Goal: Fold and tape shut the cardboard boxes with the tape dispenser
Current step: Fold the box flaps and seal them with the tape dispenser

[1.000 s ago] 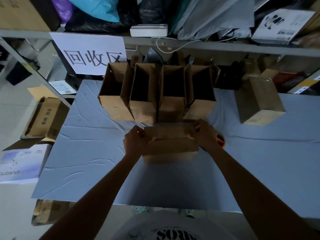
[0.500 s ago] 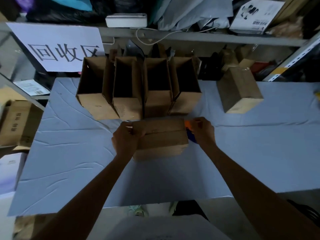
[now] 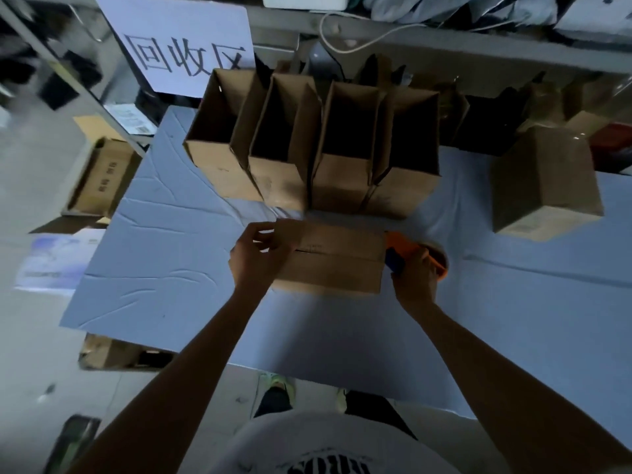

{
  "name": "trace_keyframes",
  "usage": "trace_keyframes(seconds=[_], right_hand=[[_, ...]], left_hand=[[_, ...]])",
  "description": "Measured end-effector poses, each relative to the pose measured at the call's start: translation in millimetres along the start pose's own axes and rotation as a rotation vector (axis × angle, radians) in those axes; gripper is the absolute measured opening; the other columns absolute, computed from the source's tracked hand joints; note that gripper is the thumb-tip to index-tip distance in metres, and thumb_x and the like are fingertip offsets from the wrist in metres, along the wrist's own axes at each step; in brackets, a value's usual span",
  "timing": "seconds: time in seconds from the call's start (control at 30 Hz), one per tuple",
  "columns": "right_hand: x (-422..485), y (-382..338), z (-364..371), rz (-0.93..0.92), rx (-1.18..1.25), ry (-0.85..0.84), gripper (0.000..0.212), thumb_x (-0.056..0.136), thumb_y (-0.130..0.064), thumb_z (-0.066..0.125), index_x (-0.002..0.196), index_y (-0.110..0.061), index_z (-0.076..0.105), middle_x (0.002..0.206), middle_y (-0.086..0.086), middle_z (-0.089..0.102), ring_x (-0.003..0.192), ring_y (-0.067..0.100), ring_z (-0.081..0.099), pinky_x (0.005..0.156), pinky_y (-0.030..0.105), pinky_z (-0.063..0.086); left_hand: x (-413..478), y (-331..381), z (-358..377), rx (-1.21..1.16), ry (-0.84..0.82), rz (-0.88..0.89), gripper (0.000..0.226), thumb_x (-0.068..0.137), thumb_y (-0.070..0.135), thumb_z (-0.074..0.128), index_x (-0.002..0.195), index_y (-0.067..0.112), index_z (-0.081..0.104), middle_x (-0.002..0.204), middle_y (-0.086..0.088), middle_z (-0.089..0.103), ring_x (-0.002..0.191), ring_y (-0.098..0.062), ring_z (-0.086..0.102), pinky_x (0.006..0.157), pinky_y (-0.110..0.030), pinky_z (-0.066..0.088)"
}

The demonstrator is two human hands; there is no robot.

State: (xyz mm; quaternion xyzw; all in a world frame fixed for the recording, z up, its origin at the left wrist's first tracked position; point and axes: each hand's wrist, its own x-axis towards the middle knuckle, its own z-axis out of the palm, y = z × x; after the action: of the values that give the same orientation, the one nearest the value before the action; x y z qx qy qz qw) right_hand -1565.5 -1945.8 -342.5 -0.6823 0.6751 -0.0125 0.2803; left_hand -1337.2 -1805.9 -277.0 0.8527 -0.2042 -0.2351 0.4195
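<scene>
A small cardboard box (image 3: 337,265) lies on the blue-covered table (image 3: 178,268) with its top flaps folded down and a seam running across the top. My left hand (image 3: 260,256) holds the box's left end, fingers over the flap. My right hand (image 3: 415,273) grips the orange and blue tape dispenser (image 3: 407,249), which sits at the box's right end with its tape roll behind my fingers.
Several open cardboard boxes (image 3: 307,145) stand in a row just behind the small box. A closed box (image 3: 543,186) sits at the right. A white sign (image 3: 184,49) hangs from the shelf at the back. More cartons (image 3: 102,176) lie on the floor at the left.
My right hand left the box's right end and took hold of the tape dispenser beside it. My left hand stayed on the left end. The camera shifted.
</scene>
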Motion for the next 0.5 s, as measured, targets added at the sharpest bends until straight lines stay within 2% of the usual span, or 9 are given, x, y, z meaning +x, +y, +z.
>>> trace_keyframes(seconds=[0.03,0.07,0.1,0.17,0.23,0.27,0.37,0.43,0.5], right_hand=[[3,4,2,-0.027,0.008,0.015,0.036,0.090,-0.007,0.059,0.121,-0.001,0.042,0.105,0.017,0.055,0.092,0.030,0.055,0.066,0.038,0.049],[6,8,3,-0.052,0.006,0.021,0.017,0.094,-0.009,0.053,0.108,-0.005,0.045,0.092,0.012,0.054,0.078,0.023,0.053,0.056,0.031,0.044],[7,10,3,-0.075,0.029,0.020,0.007,0.098,-0.013,0.047,0.092,-0.010,0.045,0.080,0.007,0.050,0.067,0.018,0.047,0.050,0.026,0.039],[11,14,1,-0.111,0.044,0.035,0.025,0.101,-0.022,0.041,0.077,-0.015,0.043,0.070,0.003,0.047,0.062,0.017,0.046,0.052,0.028,0.038],[6,14,-13,-0.096,0.017,0.038,0.012,0.096,-0.021,0.052,0.090,-0.010,0.049,0.080,0.006,0.054,0.073,0.026,0.054,0.059,0.032,0.041],[6,13,-22,-0.113,0.002,0.060,0.014,0.090,-0.017,0.058,0.099,-0.008,0.052,0.087,0.010,0.058,0.080,0.029,0.057,0.063,0.034,0.043],[8,4,-53,-0.251,0.089,0.100,0.039,0.082,-0.012,0.067,0.117,-0.008,0.049,0.106,0.014,0.065,0.096,0.032,0.061,0.073,0.036,0.049],[11,-8,-76,-0.300,0.219,0.100,0.040,0.084,-0.010,0.066,0.119,-0.007,0.047,0.110,0.013,0.064,0.096,0.029,0.062,0.071,0.031,0.046],[12,-23,-99,-0.325,0.335,0.062,0.039,0.085,-0.014,0.067,0.118,-0.004,0.048,0.105,0.014,0.065,0.087,0.023,0.062,0.065,0.027,0.043]], left_hand=[[-1,0,1,0.000,0.011,-0.012,0.035,0.068,0.040,0.081,0.097,0.038,0.062,0.080,0.021,0.061,0.078,0.003,0.061,0.062,-0.020,0.044],[-2,-1,3,-0.001,0.022,-0.021,0.035,0.068,0.039,0.081,0.097,0.038,0.063,0.081,0.021,0.062,0.080,0.001,0.062,0.062,-0.020,0.045],[-3,0,4,0.001,0.032,-0.026,0.036,0.067,0.040,0.081,0.098,0.038,0.063,0.082,0.020,0.062,0.080,0.001,0.062,0.063,-0.021,0.046],[-4,0,5,0.013,0.043,-0.029,0.036,0.066,0.041,0.082,0.097,0.037,0.064,0.085,0.017,0.064,0.081,-0.002,0.063,0.066,-0.024,0.048],[-3,0,6,0.022,0.047,-0.041,0.036,0.066,0.043,0.081,0.098,0.037,0.064,0.088,0.014,0.065,0.082,-0.005,0.064,0.067,-0.026,0.048],[-3,1,7,0.026,0.048,-0.045,0.037,0.066,0.043,0.081,0.098,0.036,0.064,0.089,0.013,0.066,0.083,-0.006,0.064,0.067,-0.026,0.048],[0,3,8,0.047,0.047,-0.029,0.039,0.067,0.044,0.081,0.102,0.034,0.065,0.091,0.011,0.066,0.084,-0.007,0.063,0.068,-0.026,0.047],[2,5,7,0.063,0.034,-0.013,0.040,0.068,0.043,0.080,0.103,0.034,0.065,0.091,0.013,0.066,0.084,-0.008,0.063,0.072,-0.029,0.049],[6,7,6,0.078,0.018,-0.014,0.040,0.068,0.042,0.080,0.103,0.033,0.066,0.092,0.013,0.066,0.085,-0.009,0.065,0.077,-0.034,0.053]])
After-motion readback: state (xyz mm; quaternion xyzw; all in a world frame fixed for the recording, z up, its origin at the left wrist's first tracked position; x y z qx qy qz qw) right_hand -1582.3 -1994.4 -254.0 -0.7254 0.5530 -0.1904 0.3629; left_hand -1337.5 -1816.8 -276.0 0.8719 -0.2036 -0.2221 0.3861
